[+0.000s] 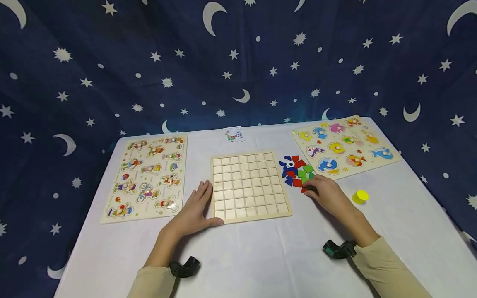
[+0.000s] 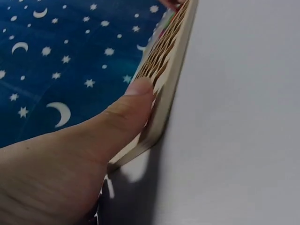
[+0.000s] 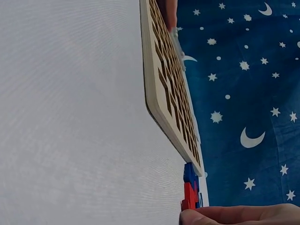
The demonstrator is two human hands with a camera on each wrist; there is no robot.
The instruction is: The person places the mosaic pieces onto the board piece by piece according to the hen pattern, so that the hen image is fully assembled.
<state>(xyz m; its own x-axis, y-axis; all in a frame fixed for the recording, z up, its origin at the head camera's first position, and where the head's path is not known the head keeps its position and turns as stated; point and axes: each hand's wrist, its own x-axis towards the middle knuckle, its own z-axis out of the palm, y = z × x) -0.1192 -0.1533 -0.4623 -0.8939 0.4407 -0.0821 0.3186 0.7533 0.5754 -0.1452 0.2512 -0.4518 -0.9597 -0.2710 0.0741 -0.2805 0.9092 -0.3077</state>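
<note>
From the head camera, the left hand [image 1: 195, 209] is lying flat with fingers spread, its palm on the surface [image 1: 261, 256] and its thumb and fingers pressing the grid's [image 1: 249, 186] left edge near the bottom corner. The right hand [image 1: 325, 191] is reaching into the pile of tiles [image 1: 297, 171] at about 3 o'clock of the grid, its fingertips curling onto a tile at the pile's lower edge — whether that tile is truly pinched I cannot tell from here. To do this well, I judge the left hand should be keeping the grid steady while the right is taking one tile only, clean of its neighbours. The pile is sitting just beside the grid's right edge, well apart from the left hand. Two picture boards are flanking it, one [image 1: 147, 176] at 9 o'clock and one [image 1: 344, 145] at 2 o'clock; a yellow cap [image 1: 360, 196] is lying at 4 o'clock, and a small card [image 1: 234, 135] at 12.

From the left wrist, the thumb [image 2: 126, 112] is pressing straight against the grid's rim [image 2: 161, 110], the other fingers hidden.

From the right wrist, a finger [image 3: 243, 215] is lying along the bottom of the frame, touching red and blue tiles [image 3: 190, 190] just off the grid's [image 3: 171, 93] corner — the grip itself is out of view.
</note>
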